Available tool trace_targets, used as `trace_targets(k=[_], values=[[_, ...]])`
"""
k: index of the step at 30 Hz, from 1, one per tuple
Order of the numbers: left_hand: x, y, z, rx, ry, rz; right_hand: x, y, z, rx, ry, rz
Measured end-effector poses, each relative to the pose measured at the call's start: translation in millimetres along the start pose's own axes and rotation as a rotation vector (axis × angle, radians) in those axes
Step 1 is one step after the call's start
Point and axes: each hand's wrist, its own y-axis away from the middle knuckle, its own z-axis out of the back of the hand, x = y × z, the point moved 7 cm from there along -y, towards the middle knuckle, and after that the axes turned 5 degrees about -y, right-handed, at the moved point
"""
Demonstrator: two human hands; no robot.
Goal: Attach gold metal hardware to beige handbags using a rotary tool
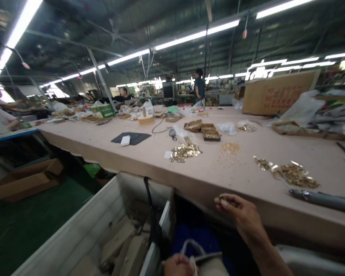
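Observation:
My right hand [243, 214] is raised just off the table's front edge, thumb and fingers pinched round a small metal piece that they mostly cover. Low at the bottom border, my left hand [178, 265] is closed on a pale strap, partly cut off by the frame. Beside it, a light beige bag [212, 265] with a looped handle rests over dark blue cloth [194, 237]. On the table, nearest my right hand, lie a scatter of small golden bits [230, 148] and a heap of brass-coloured metal fittings [297, 174].
A grey handheld tool [322, 199] lies along the right of the long table [138, 157]. Another fittings pile [185, 152] and small cardboard boxes [211, 135] sit mid-table. At lower left stands a white bin [71, 234] holding beige pieces. A person [199, 87] stands beyond.

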Motion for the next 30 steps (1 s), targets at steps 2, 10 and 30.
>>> trace_targets(k=[2, 10, 30], values=[[9.6, -4.6, 2.6, 0.131, -0.05, -0.045, -23.1, 8.1, -23.8, 0.002, -0.186, -0.121], [13.6, -7.0, -1.5, 0.3, -0.014, -0.174, -63.3, 25.4, -55.8, 0.131, -0.351, -0.327], [13.4, -0.9, 3.2, 0.3, 0.049, -0.186, -112.4, 50.9, -45.1, 0.148, 0.012, -0.301]])
